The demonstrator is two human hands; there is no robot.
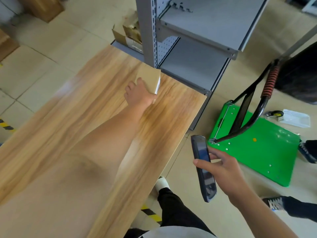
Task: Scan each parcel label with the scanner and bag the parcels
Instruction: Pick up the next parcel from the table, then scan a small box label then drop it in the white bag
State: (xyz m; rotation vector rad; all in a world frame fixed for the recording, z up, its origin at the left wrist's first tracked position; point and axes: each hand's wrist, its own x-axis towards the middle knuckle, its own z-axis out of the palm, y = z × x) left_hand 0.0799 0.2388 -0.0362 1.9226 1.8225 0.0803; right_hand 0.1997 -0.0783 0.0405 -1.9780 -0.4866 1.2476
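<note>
A small brown cardboard parcel (149,78) is held at the far right corner of the wooden table (72,121), a white label edge showing along its right side. My left hand (137,95) is stretched out across the table and grips the parcel from below. My right hand (221,167) is off the table's right edge, holding a dark handheld scanner (203,167) upright with its screen facing me. No bag is in view.
A grey metal shelving unit (197,40) stands just beyond the table's far corner. A green platform trolley (257,148) with a black handle is on the floor to the right. Another person's shoes (274,202) are near it. Cardboard boxes (130,35) lie behind the shelf.
</note>
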